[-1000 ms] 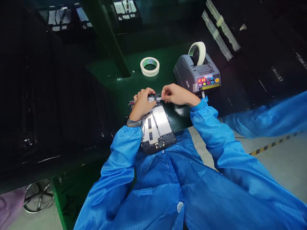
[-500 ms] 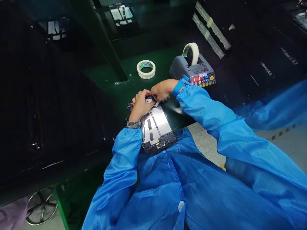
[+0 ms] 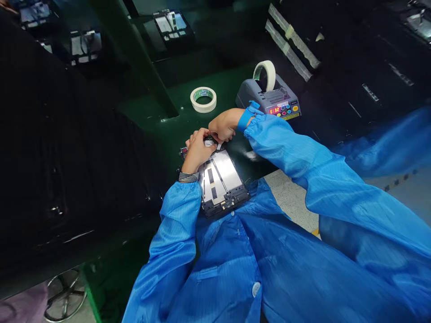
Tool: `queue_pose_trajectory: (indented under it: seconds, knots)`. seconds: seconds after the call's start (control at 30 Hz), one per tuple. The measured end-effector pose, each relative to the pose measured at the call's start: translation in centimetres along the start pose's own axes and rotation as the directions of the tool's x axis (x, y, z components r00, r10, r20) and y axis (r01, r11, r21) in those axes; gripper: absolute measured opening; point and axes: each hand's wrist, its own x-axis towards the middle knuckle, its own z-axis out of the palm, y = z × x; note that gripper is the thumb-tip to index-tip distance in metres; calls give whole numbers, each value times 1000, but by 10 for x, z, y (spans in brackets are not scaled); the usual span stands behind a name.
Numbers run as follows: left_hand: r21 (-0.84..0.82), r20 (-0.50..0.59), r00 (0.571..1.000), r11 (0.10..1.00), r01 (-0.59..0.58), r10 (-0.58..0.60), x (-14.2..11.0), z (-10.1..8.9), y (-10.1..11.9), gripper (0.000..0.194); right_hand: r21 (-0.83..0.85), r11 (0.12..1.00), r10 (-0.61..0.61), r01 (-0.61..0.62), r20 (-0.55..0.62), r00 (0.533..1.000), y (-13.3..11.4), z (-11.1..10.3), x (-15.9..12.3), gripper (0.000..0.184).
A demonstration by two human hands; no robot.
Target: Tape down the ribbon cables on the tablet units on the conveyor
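An opened tablet (image 3: 226, 172) with a silver inner plate, dark strips and small circuit boards lies at the table's front edge, against the blue coat. My left hand (image 3: 198, 150) curls over its upper end, thumb and fingers gripping it. Just right of those fingers, my right hand (image 3: 222, 127) is closed, its fingertips bent down onto the tablet's upper edge. A small white strip (image 3: 219, 146) shows below the right fingers; whether they pinch it is hidden. Between the two hands a white patch (image 3: 209, 143) is partly visible on the tablet.
Beyond the hands lies a roll of masking tape (image 3: 203, 100). To its right stands a grey tape dispenser (image 3: 267, 96) with another tape roll (image 3: 269, 75) on top. Another opened tablet (image 3: 171, 26) lies at the back. A green post (image 3: 148, 67) rises at left of the rolls.
The camera view has shifted slightly. Both hands stay at the tablet's upper end, with little visible movement of the fingers.
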Motion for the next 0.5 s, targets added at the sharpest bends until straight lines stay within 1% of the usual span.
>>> queue_pose_trajectory:
  seconds: [0.03, 0.07, 0.1, 0.17, 0.23, 0.3, 0.37, 0.4, 0.43, 0.47, 0.5]
  knots:
    - [-8, -4, 1000, 1000, -5, 5, 1, 1, -1, 37, -77, 995, 75, -67, 106, 992, -2, -6, 1, 32]
    - [-14, -6, 1000, 1000, -8, 8, 1, 1, -3, 37, -107, 991, 92, -79, 128, 987, -3, -10, 2, 30]
    - [-17, -5, 1000, 1000, -11, 11, 1, 2, -4, 37, -100, 993, 73, -63, 96, 993, -3, -11, 4, 30]
    - [-22, 0, 1000, 1000, -9, 9, 2, 2, -5, 37, -35, 999, 14, -15, -38, 999, 1, -6, 10, 34]
    - [-32, 3, 1000, 999, -11, 11, 3, 2, -7, 36, 38, 999, 2, 5, -186, 983, 7, 4, 17, 36]
    - [-38, 1, 1000, 999, -20, 20, 4, 3, -10, 36, 99, 995, 27, 6, -324, 946, 11, 15, 25, 38]
    - [-35, 0, 1000, 999, -26, 26, 5, 4, -12, 37, 129, 991, 35, 25, -446, 894, 13, 23, 31, 39]
    - [-32, 0, 1000, 999, -26, 26, 5, 4, -14, 37, 133, 990, 31, 41, -495, 869, 13, 26, 33, 40]
    - [-29, 0, 1000, 999, -25, 25, 6, 4, -15, 37, 130, 990, 27, 48, -522, 853, 12, 28, 34, 40]
    - [-30, -1, 1000, 999, -26, 26, 6, 5, -16, 38, 123, 991, 28, 44, -526, 850, 11, 28, 35, 40]
    - [-34, -4, 1000, 999, -27, 27, 6, 5, -17, 39, 114, 993, 35, 26, -508, 861, 10, 28, 35, 40]
